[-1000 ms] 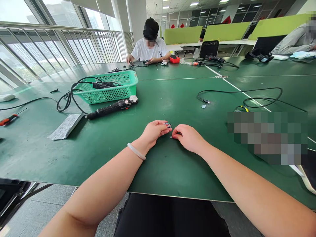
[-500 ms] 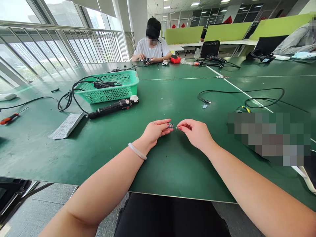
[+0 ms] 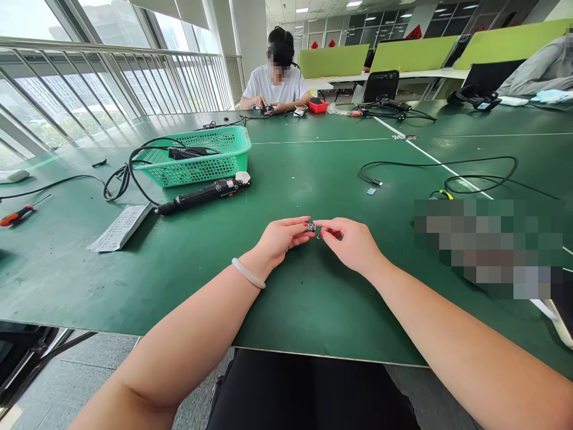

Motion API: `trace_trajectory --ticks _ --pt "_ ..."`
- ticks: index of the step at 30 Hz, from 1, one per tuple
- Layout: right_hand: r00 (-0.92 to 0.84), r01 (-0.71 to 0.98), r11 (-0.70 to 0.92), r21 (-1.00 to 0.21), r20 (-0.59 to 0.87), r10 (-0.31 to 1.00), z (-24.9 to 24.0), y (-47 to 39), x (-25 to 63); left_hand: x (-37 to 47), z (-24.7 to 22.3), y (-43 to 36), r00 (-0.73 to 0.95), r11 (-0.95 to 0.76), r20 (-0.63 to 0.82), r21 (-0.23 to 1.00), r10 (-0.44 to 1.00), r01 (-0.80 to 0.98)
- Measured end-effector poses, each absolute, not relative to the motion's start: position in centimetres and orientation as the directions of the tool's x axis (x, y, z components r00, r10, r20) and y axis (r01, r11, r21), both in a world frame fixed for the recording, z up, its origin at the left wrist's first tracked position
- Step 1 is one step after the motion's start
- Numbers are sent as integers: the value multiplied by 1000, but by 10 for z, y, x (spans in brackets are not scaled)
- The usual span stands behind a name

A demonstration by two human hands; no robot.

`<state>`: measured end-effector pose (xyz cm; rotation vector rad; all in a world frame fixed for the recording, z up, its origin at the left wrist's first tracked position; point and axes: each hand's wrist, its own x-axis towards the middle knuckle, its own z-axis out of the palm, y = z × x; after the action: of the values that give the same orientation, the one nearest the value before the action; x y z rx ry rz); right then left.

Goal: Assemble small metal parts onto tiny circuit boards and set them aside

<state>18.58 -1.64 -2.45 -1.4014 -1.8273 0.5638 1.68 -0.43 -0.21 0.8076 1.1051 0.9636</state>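
Just above the green table, my left hand pinches a small dark circuit board with pale markings between thumb and fingers. A white bracelet circles the left wrist. Facing it from the right, my right hand has its index finger stretched to the board's edge. A tiny pale piece is at the right thumb tip, too small to name. The right fingers are closed around it, and the gap between both hands is narrow.
A green basket with black cables stands ahead left, beside a black electric screwdriver. Leftward lie a small white box and an orange screwdriver. A black cable lies ahead right. A person sits across the table.
My right hand has moved slightly left; its index finger now reaches the board, and the tiny pale piece has tilted lower by the thumb. My left hand is nearly still.
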Motion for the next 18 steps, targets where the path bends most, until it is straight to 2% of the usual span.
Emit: trace_trajectory --ticks 7,18 --pt "-150 651 309 -693 282 948 -25 -17 185 17 -2 -5 145 383 -356 891 923 -245" --pt "-155 641 317 -699 287 945 -27 -17 186 16 -4 -3 174 359 -332 918 927 -165"
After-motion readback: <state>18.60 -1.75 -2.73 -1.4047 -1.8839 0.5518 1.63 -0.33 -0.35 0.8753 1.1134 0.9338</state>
